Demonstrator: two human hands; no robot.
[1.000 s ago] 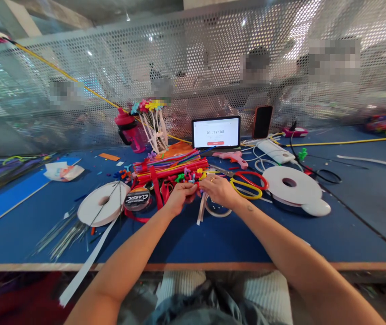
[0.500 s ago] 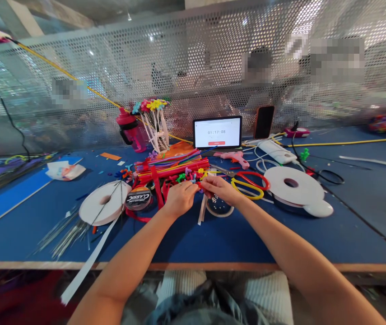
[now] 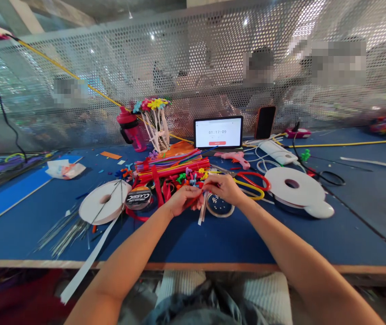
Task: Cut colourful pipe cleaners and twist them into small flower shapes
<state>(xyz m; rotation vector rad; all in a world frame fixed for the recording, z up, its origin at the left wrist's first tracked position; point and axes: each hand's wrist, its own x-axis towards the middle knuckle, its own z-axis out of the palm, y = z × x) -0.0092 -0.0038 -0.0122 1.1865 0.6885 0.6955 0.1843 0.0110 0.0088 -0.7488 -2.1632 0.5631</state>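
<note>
Blue worktable (image 3: 223, 239) edged in wood, a perforated metal screen (image 3: 193, 58) behind it.

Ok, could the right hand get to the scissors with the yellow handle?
Probably yes: the right hand pinches a red stem close beside the yellow scissor handle, and nothing seems to lie between them.

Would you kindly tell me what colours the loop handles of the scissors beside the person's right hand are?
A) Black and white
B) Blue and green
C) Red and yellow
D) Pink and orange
C: the scissors beside the right hand have one red loop and one yellow loop.
</note>
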